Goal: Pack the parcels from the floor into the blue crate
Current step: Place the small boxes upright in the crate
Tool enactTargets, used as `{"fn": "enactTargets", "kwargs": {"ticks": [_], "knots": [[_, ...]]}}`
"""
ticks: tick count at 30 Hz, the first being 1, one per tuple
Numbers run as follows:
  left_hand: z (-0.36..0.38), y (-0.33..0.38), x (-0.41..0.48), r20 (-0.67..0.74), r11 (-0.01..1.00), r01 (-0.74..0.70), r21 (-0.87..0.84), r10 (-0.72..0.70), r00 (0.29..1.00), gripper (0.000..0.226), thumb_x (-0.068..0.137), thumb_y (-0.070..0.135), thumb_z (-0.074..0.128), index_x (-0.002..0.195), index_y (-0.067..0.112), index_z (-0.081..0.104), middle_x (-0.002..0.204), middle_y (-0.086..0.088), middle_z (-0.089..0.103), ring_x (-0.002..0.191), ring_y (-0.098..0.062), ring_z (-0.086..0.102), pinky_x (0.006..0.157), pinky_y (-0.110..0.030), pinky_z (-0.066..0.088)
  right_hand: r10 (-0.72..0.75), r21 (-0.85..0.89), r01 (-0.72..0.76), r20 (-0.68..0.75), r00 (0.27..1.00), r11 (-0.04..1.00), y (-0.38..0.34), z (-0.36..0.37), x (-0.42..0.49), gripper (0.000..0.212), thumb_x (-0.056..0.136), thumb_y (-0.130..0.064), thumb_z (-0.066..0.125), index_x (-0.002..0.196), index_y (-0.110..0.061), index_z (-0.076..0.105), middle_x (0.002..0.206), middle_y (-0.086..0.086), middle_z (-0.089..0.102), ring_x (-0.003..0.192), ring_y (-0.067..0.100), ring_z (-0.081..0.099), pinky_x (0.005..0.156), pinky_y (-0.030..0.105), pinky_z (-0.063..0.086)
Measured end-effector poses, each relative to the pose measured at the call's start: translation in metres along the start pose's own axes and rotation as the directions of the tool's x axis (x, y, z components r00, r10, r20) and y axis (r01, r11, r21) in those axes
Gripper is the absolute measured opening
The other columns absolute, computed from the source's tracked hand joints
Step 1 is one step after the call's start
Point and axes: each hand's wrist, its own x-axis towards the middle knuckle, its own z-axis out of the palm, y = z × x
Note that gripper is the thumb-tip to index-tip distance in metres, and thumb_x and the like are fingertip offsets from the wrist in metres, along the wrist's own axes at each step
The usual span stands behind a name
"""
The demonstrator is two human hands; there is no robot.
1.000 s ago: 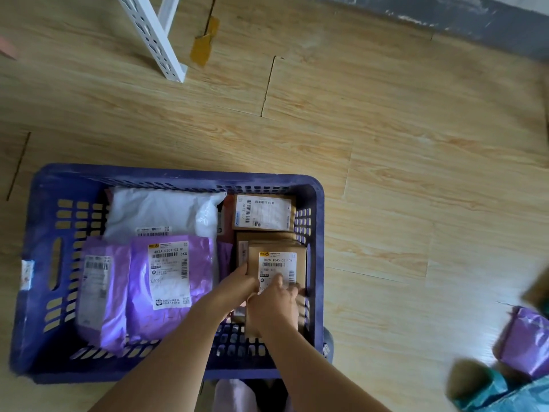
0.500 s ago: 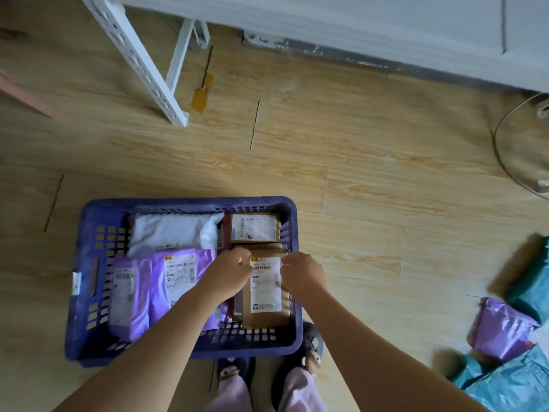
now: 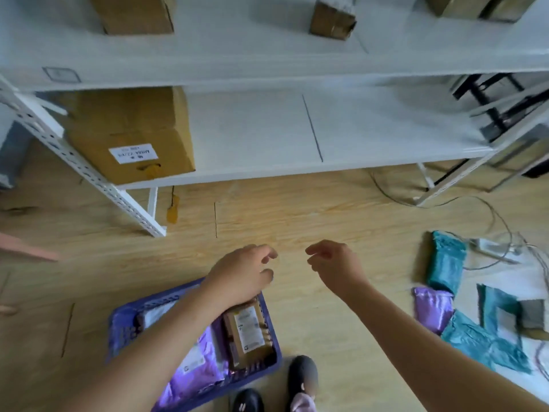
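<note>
The blue crate [image 3: 269, 325] stands on the wooden floor at the bottom centre, partly hidden by my left forearm. Inside it lie a brown cardboard parcel [image 3: 248, 331] with a white label, purple mailer bags [image 3: 193, 364] and a white bag [image 3: 156, 312]. My left hand [image 3: 245, 275] hovers above the crate's far right corner, fingers loosely curled, holding nothing. My right hand [image 3: 332, 264] hangs in the air to the right of it, also loosely curled and holding nothing. On the floor at the right lie a purple parcel [image 3: 432, 307] and teal parcels [image 3: 445, 263].
A white metal shelf rack [image 3: 267, 129] stands ahead with a large cardboard box [image 3: 130, 135] on its lower board and more boxes above. Cables [image 3: 490, 221] and a power strip lie on the floor at the right. My feet [image 3: 303, 379] are beside the crate.
Both hands have let go of the brown parcel, which now lies in the crate, and risen above it. The view has tilted up, revealing the shelf rack.
</note>
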Motion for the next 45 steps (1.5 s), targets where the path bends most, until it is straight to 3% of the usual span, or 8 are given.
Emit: {"fn": "enactTargets", "kwargs": {"ticks": [3, 9, 15, 20, 22, 26, 36, 45], "knots": [[-0.030, 0.058, -0.021, -0.002, 0.989, -0.119, 0.091, 0.119, 0.993, 0.036, 0.091, 0.031, 0.051, 0.127, 0.030, 0.050, 0.124, 0.011, 0.054, 0.109, -0.012, 0.054, 0.094, -0.032, 0.046, -0.016, 0.065, 0.022, -0.088, 0.996, 0.998, -0.006, -0.046, -0.043, 0.023, 0.084, -0.007, 0.055, 0.095, -0.020, 0.070, 0.081, 0.000, 0.067, 0.072, 0.017, 0.062, 0.051, 0.018, 0.041], [-0.031, 0.165, -0.058, 0.019, 0.908, -0.317, 0.275, 0.324, 0.946, 0.040, 0.093, 0.032, 0.047, 0.133, 0.028, 0.046, 0.135, 0.006, 0.050, 0.118, -0.015, 0.051, 0.092, -0.029, 0.045, 0.003, 0.152, 0.039, -0.266, 0.964, 0.988, 0.023, -0.124, -0.124, 0.023, 0.083, -0.005, 0.055, 0.090, -0.021, 0.070, 0.087, 0.004, 0.072, 0.082, 0.020, 0.066, 0.070, 0.028, 0.049], [0.017, 0.265, -0.088, 0.133, 0.798, -0.475, 0.370, 0.460, 0.878, 0.044, 0.092, 0.030, 0.044, 0.136, 0.027, 0.043, 0.139, 0.002, 0.046, 0.120, -0.021, 0.050, 0.090, -0.030, 0.043, 0.122, 0.237, -0.017, -0.435, 0.892, 0.971, 0.104, -0.193, -0.200, 0.025, 0.083, -0.009, 0.060, 0.079, -0.032, 0.067, 0.080, -0.004, 0.071, 0.080, 0.014, 0.066, 0.065, 0.021, 0.047], [0.078, 0.358, -0.099, 0.151, 0.728, -0.541, 0.421, 0.532, 0.833, 0.045, 0.090, 0.030, 0.047, 0.135, 0.027, 0.044, 0.140, 0.002, 0.045, 0.122, -0.021, 0.050, 0.091, -0.030, 0.042, 0.212, 0.328, -0.032, -0.529, 0.822, 0.944, 0.181, -0.254, -0.238, 0.020, 0.087, -0.007, 0.059, 0.095, -0.021, 0.071, 0.084, -0.002, 0.069, 0.075, 0.019, 0.066, 0.050, 0.010, 0.042], [0.109, 0.397, -0.102, 0.163, 0.721, -0.549, 0.423, 0.536, 0.829, 0.045, 0.089, 0.029, 0.048, 0.134, 0.028, 0.045, 0.139, 0.002, 0.046, 0.121, -0.021, 0.050, 0.092, -0.030, 0.043, 0.235, 0.358, -0.029, -0.547, 0.803, 0.933, 0.215, -0.275, -0.252, 0.019, 0.086, -0.007, 0.059, 0.095, -0.018, 0.072, 0.085, -0.001, 0.070, 0.075, 0.015, 0.064, 0.056, 0.011, 0.044], [0.178, 0.479, -0.105, 0.201, 0.713, -0.563, 0.419, 0.532, 0.823, 0.044, 0.088, 0.029, 0.050, 0.132, 0.029, 0.047, 0.134, 0.002, 0.050, 0.119, -0.022, 0.053, 0.092, -0.032, 0.044, 0.303, 0.418, -0.053, -0.561, 0.770, 0.907, 0.299, -0.323, -0.276, 0.021, 0.083, -0.008, 0.058, 0.088, -0.022, 0.072, 0.089, 0.000, 0.073, 0.088, 0.018, 0.067, 0.079, 0.029, 0.052], [0.313, 0.641, -0.110, 0.225, 0.709, -0.579, 0.403, 0.536, 0.814, 0.044, 0.091, 0.032, 0.049, 0.135, 0.029, 0.044, 0.136, 0.002, 0.048, 0.120, -0.020, 0.050, 0.090, -0.031, 0.042, 0.382, 0.477, -0.097, -0.549, 0.744, 0.874, 0.483, -0.438, -0.325, 0.020, 0.085, -0.008, 0.060, 0.087, -0.025, 0.071, 0.088, -0.002, 0.071, 0.081, 0.012, 0.066, 0.069, 0.022, 0.050], [0.380, 0.719, -0.048, 0.263, 0.741, -0.553, 0.381, 0.486, 0.833, 0.046, 0.090, 0.028, 0.050, 0.136, 0.028, 0.043, 0.137, 0.003, 0.046, 0.121, -0.017, 0.049, 0.091, -0.032, 0.044, 0.410, 0.486, -0.139, -0.512, 0.755, 0.863, 0.576, -0.519, -0.287, 0.028, 0.084, -0.006, 0.057, 0.074, -0.031, 0.064, 0.090, 0.001, 0.071, 0.086, 0.016, 0.066, 0.083, 0.036, 0.055]]}}
